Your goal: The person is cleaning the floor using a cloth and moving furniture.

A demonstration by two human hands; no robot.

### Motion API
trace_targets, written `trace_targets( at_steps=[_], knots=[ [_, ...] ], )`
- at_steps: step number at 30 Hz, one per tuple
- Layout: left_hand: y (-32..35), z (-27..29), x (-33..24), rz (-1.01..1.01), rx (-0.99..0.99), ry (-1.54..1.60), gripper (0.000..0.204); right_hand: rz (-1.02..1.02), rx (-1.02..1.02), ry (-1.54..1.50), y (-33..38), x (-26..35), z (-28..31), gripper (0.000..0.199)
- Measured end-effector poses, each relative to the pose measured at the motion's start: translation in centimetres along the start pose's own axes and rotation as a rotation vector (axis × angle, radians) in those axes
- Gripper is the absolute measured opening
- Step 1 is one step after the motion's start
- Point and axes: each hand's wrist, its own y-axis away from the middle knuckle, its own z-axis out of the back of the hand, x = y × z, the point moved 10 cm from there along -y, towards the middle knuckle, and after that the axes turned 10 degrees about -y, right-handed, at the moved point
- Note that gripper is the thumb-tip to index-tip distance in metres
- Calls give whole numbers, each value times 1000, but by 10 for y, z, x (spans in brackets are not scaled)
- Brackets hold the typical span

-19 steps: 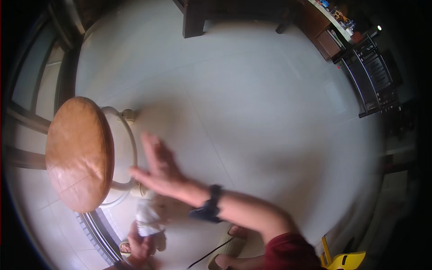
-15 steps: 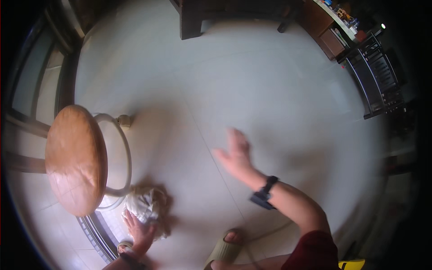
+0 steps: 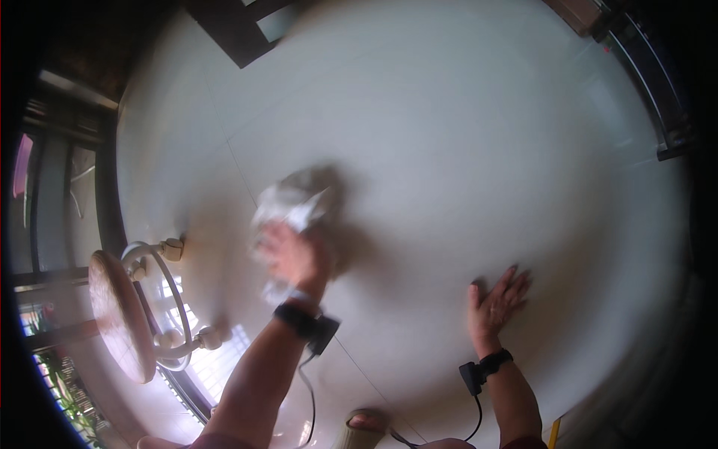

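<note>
1. Left of the middle of the view, laying the left hand (image 3: 295,258) over a crumpled white cloth (image 3: 299,206), down on the pale tiled floor (image 3: 449,150). Blurred, both hand and cloth; cannot tell between grasping the cloth and only pressing on it.
2. To the right of the cloth and well apart from it, reaching out with the right hand (image 3: 499,303), free and unclenched. Spreading the fingers, with the thumb out to the left. Close to the floor or resting on it; cannot tell which.
3. Around the left wrist, wearing a black strap (image 3: 295,320) with a small dark box (image 3: 323,335) and, nearer to the hand, a pale band (image 3: 303,298). Hanging down from the box, a thin black cable (image 3: 310,396).
4. Around the right wrist, wearing a similar black strap, also with box and cable.
5. At the lower edge, between the forearms, showing one foot in an olive slipper (image 3: 351,438).
6. At the left, apart from the left hand, standing near a dark door frame (image 3: 111,179): a round-seated stool (image 3: 120,318) with cream ring frame.
7. In the lower left corner, some green leaves (image 3: 78,411).
8. At the top, a dark furniture leg (image 3: 232,37).
</note>
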Motion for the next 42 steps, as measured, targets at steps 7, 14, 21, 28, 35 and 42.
trace_targets(
  at_steps=[7, 14, 21, 28, 35, 42],
  knots=[
    [247, -49, -240, -1226, 60, -53, 67, 1, -40, 12, 14, -67, -61, 93],
    [241, 24, -247, -1113, 1010, 854, 37, 359, -416, -174, 23, -12, -4, 89],
    [123, 279, -205, -1243, 1018, 1168, 39, 62, -175, -74, 1, -35, 14, 82],
    [-43, 464, -111, -1135, 671, 1185, 32, 121, -180, -14, 3, -7, -16, 78],
    [-124, 636, -5, -1110, 290, 1158, 29, 114, -26, 101, 1, -29, -39, 77],
    [-188, 874, 154, -1024, -314, 936, 27, -32, 437, 231, -80, -103, -17, 67]
  ],
)
